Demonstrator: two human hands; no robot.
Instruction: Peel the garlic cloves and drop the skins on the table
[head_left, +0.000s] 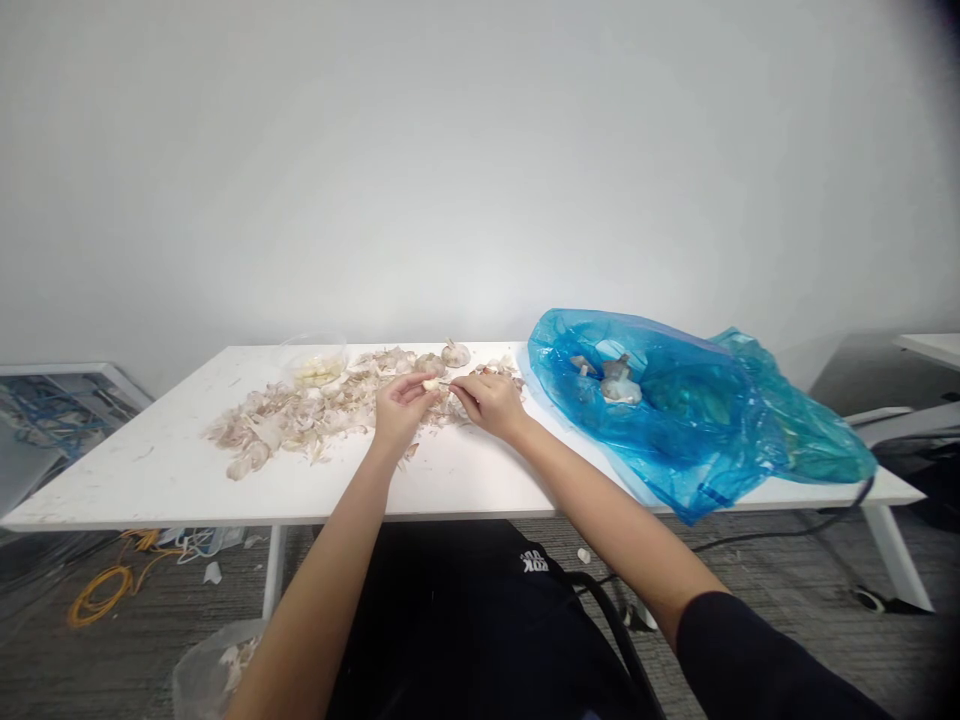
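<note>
My left hand (405, 405) pinches a pale garlic clove (430, 385) between thumb and fingertips, above the middle of the table. Facing it, my right hand (491, 402) is closed, its thumb and forefinger close to the clove's right end. A thin dark sliver shows between the right fingertips and the clove; whether it is a blade or a strip of skin I cannot tell. Around and beneath both hands lies a wide heap of dry garlic skins (300, 418). Whole garlic bulbs (455, 352) rest just behind the hands.
A clear plastic bowl (313, 355) with peeled cloves (319, 371) stands at the back left of the white table (465, 488). On the right, an open blue plastic bag (660, 440) holds garlic bulbs (621, 385). Below the front edge is a clear bin bag (196, 672) with skins.
</note>
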